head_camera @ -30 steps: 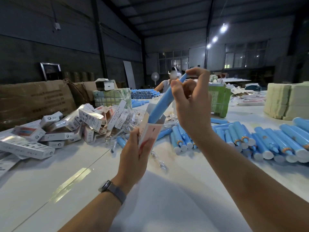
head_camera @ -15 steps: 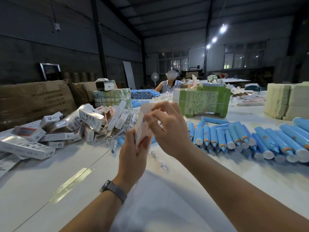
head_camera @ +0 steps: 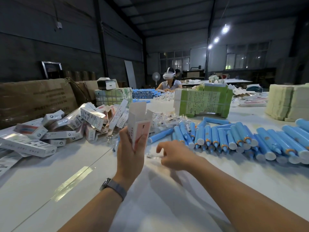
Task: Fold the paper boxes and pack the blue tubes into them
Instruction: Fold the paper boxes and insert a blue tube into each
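On my left a heap of packed boxes (head_camera: pixel 70 124) carries print too small to read. My left hand (head_camera: pixel 129 153) grips an upright paper box (head_camera: pixel 139 124), top flaps open, over the counter (head_camera: pixel 50 181). My right hand (head_camera: pixel 173 155) hovers, fingers loosely curled, holding nothing. Blue tubes (head_camera: pixel 234 138) lie rightward; the green cartons (head_camera: pixel 203 100) have illegible text.
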